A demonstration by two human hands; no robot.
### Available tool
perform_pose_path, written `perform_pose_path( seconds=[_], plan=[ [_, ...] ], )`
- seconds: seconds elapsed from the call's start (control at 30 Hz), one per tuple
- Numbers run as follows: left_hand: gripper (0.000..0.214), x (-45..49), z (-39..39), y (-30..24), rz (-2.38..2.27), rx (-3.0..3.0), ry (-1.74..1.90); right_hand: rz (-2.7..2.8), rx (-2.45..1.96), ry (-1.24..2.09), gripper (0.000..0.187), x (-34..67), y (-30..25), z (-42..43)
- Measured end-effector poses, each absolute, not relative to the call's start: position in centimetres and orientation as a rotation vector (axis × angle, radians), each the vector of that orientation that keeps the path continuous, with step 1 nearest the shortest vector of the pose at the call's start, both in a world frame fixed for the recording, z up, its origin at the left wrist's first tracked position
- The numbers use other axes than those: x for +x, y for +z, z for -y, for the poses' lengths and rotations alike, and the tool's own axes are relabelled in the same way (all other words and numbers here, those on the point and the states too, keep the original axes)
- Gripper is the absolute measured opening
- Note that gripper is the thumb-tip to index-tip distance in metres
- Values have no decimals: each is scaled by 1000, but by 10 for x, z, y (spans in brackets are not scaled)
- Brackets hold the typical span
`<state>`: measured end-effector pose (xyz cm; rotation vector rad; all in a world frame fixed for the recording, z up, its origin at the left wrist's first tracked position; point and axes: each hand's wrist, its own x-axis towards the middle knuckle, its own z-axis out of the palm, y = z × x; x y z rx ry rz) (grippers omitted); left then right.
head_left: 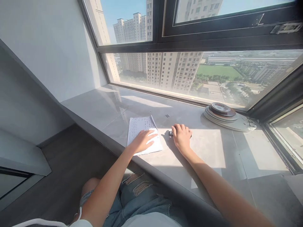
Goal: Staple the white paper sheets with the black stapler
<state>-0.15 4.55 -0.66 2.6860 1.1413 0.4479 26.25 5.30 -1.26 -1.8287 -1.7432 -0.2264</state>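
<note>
My left hand (143,141) lies flat with spread fingers on a sheaf of white paper (136,127) covered in rows of dark marks. The paper's top right corner curls up a little. To the right, my right hand (181,135) is closed over a small dark stapler-like object (170,133), resting on the grey sill. Only its left end and a bit on the right show; my fingers cover the rest. Two short dark strips (167,115) lie beyond the paper, between the hands.
A stack of plates (220,115) sits on the right of the tiled window sill (208,148), near the glass. The dark window frame (132,48) borders the far side. The sill's front edge runs just above my knees, with dark floor (68,154) to the left.
</note>
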Motion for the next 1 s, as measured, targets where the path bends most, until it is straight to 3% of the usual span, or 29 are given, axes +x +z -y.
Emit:
perform_pose_path(
  seconds=[0.13, 0.27, 0.4, 0.6, 0.8, 1.0],
  plan=[
    [45, -14, -53, -2, -1164, 2616, 554, 1831, -1869, -218, 33, 269, -9, -51],
    [46, -57, -76, 2, -1765, 2247, 852, 2078, -1909, -240, 22, 279, -4, -52],
    [53, -110, -93, -10, -2475, 1741, 484, 2121, -1961, -186, 12, 285, 0, -55],
    [60, -125, -95, -29, -2566, 1724, 414, 1983, -1812, 14, 7, 251, 9, -42],
    [57, -122, -95, -26, -2602, 1696, 450, 2179, -1546, 295, 18, 142, 29, -45],
    [58, -127, -94, -28, -2588, 1703, 426, 2234, -1641, 433, 25, 80, 36, -82]
  ],
)
